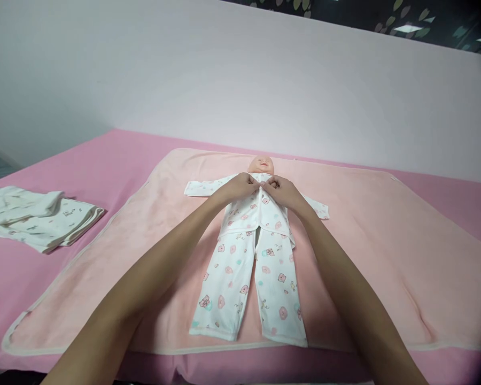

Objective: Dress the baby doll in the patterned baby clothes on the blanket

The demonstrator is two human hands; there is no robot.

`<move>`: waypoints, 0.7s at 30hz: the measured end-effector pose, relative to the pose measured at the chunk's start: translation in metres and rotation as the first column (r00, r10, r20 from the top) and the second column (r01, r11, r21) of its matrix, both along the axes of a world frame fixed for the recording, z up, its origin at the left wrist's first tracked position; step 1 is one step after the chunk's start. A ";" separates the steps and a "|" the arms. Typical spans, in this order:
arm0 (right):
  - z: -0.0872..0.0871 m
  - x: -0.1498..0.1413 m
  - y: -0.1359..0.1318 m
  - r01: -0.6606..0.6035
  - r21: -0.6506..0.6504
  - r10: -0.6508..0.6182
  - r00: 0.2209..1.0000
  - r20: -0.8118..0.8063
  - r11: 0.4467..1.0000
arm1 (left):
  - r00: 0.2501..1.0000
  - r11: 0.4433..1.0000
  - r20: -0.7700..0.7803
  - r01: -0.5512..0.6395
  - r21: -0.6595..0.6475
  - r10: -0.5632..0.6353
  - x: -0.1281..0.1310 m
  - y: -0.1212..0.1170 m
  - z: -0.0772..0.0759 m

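A baby doll (261, 164) lies on its back on a light pink blanket (385, 240), head away from me. It wears a white printed top (260, 213) and matching white trousers (228, 289) with pink motifs. My left hand (240, 187) and my right hand (282, 191) meet at the doll's upper chest, just under the chin. Both have the fingers pinched together on the front edges of the top near the neckline. Both forearms stretch out from the bottom of the picture.
A folded stack of white printed baby clothes (36, 216) lies at the left on the darker pink sheet (104, 160) of the bed. A pale wall (224, 69) rises behind the bed.
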State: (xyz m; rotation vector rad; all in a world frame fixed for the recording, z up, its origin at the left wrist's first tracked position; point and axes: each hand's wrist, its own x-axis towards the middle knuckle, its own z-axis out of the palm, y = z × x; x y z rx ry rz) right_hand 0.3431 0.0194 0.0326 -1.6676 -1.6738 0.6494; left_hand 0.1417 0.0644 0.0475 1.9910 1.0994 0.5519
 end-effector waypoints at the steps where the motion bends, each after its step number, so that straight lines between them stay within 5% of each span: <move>1: -0.002 -0.001 0.001 -0.002 0.006 0.002 1.000 -0.012 1.000 | 1.000 1.000 0.023 -0.006 0.003 0.006 0.001 0.001 -0.003; 10: -0.011 0.001 0.003 -0.066 0.050 0.071 0.992 -0.103 0.997 | 0.985 0.993 0.163 -0.038 -0.115 0.056 0.000 0.005 -0.010; 16: -0.006 -0.027 -0.014 -0.008 0.328 -0.091 0.954 0.285 0.945 | 0.978 0.995 0.196 -0.063 -0.074 0.076 0.004 0.004 -0.014; 21: 0.002 -0.032 -0.024 -0.048 0.323 -0.101 0.899 0.427 0.945 | 0.959 0.992 0.269 -0.060 -0.114 0.089 0.007 0.004 -0.019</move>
